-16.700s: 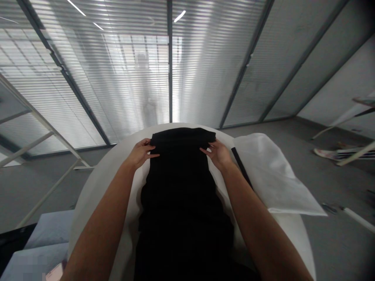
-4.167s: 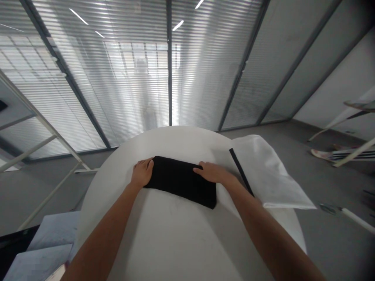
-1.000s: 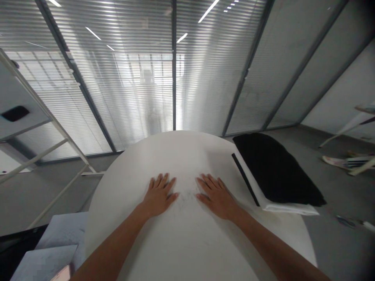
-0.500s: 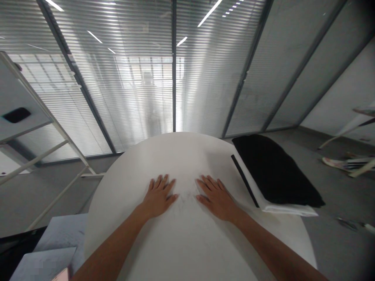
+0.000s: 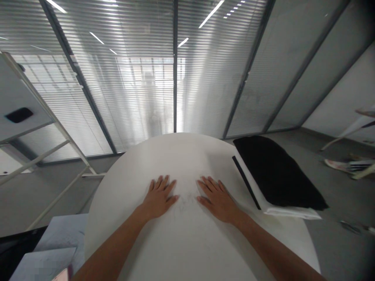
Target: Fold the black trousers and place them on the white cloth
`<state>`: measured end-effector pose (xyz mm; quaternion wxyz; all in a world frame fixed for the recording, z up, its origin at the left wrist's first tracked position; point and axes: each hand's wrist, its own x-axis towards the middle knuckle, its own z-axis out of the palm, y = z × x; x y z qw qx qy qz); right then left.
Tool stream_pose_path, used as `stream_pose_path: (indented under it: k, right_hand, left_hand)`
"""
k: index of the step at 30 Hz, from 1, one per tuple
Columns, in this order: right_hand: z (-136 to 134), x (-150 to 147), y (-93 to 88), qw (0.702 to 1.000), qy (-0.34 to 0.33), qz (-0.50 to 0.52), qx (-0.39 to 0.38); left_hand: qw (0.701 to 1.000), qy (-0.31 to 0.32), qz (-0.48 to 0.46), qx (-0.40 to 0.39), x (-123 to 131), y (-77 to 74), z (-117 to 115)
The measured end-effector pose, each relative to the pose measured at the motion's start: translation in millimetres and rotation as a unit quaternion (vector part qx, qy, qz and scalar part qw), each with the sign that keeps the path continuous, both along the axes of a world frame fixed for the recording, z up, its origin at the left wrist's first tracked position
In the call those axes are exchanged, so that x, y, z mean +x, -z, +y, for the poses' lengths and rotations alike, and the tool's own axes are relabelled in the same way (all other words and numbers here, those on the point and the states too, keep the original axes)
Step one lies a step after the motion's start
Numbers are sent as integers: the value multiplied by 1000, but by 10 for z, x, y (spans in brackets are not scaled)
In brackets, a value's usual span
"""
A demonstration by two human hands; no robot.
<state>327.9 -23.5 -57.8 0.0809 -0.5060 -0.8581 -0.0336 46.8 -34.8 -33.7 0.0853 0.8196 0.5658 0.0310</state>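
Both palms rest face down on a round white table (image 5: 181, 152). My left hand (image 5: 159, 200) lies flat with its fingers spread, left of some faint dark smudges on the tabletop. Across a small gap, my right hand (image 5: 218, 201) lies flat too, fingers apart, thumb pointing inward. Neither hand holds anything. To the right of my right hand lies a folded black cloth (image 5: 281, 171) on top of a white folded sheet or cloth (image 5: 290, 211). A thin black strip (image 5: 246, 182) runs along the left side of that stack.
A whiteboard on a metal frame (image 5: 52, 117) stands at the left. Grey-blue panels (image 5: 61, 234) and a pinkish phone-like object (image 5: 62, 275) sit at lower left. Behind the table is a glass wall with blinds (image 5: 140, 97). Shoes (image 5: 340, 165) and chair legs show on the right.
Both hands stay flat in the same places on the table. The whole view has shifted very slightly; nothing was taken hold of or moved.
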Motion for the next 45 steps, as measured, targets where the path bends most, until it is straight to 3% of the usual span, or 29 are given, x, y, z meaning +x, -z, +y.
stream_pose_path:
  k: [45]
  right_hand:
    - [12, 18, 15, 1000, -5, 2, -1]
  left_hand:
    - [1000, 0, -7, -3, -3, 7, 4]
